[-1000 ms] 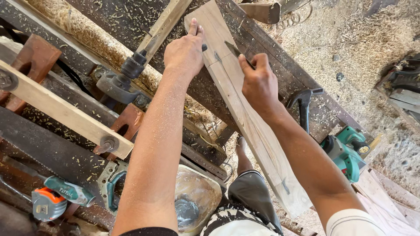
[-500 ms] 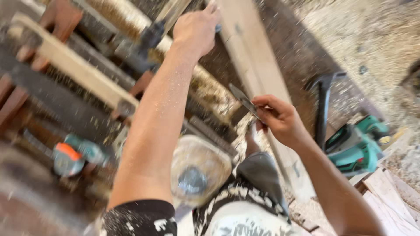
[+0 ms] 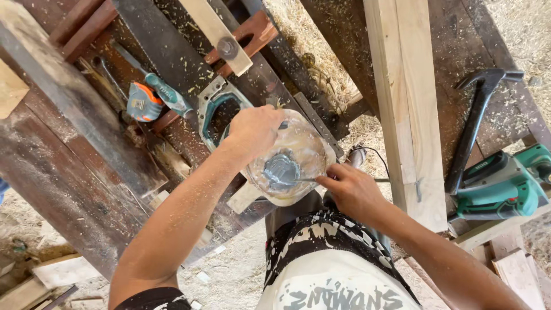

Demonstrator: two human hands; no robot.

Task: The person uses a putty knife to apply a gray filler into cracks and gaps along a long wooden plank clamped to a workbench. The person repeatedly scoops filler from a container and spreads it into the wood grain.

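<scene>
My left hand (image 3: 252, 129) grips the far rim of a clear plastic jar (image 3: 298, 152) that stands at the near edge of a dark wooden workbench (image 3: 86, 166). The jar has a grey round patch at its bottom. My right hand (image 3: 351, 190) is closed on a thin metal tool (image 3: 307, 179), whose tip reaches into the jar from the right. A pale wooden plank (image 3: 407, 103) lies just right of both hands, running away from me.
A black hammer (image 3: 475, 123) and a green power tool (image 3: 500, 185) lie right of the plank. On the bench sit an orange-and-grey tape measure (image 3: 139, 102), a green-handled screwdriver (image 3: 167, 95) and a saw handle (image 3: 213, 109). Sawdust covers the ground.
Both hands came off the plank and moved down toward me. My left hand took hold of the jar, and my right hand brought the thin tool to its mouth. The view tilted down.
</scene>
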